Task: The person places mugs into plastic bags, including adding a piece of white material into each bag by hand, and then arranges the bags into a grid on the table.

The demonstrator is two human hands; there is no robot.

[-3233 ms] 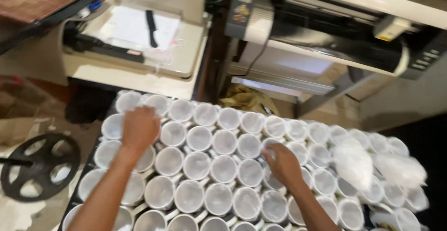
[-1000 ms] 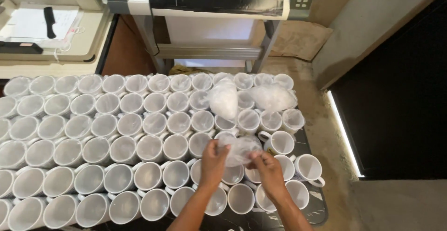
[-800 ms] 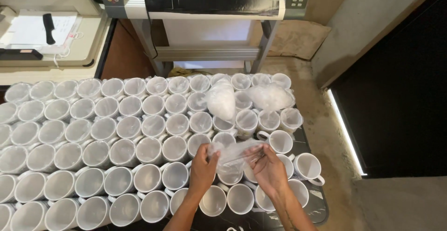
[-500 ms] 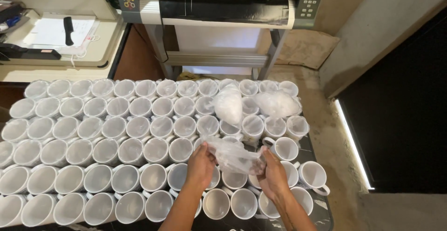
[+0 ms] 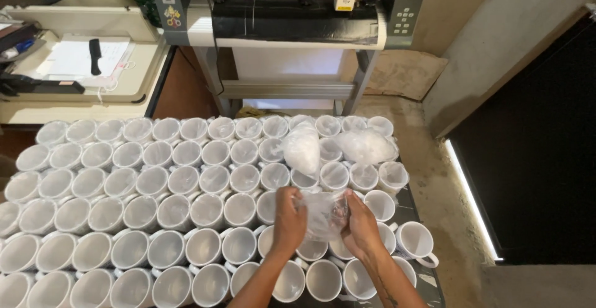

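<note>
Left hand (image 5: 289, 218) and right hand (image 5: 359, 222) pinch a crumpled clear plastic bag (image 5: 323, 212) between them, fingers curled into the film, above the white mugs (image 5: 186, 212) near the tray's right edge (image 5: 415, 201). The bag hides both hands' fingertips and whatever it contains.

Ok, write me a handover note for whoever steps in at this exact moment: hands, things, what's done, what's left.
Left hand and right hand: both grip one crumpled clear plastic bag above the white mugs.
Two more loose bags lie on the far rows.
Done: mugs near the right end look bare.
Left: most other mugs still show plastic wrap.
</note>
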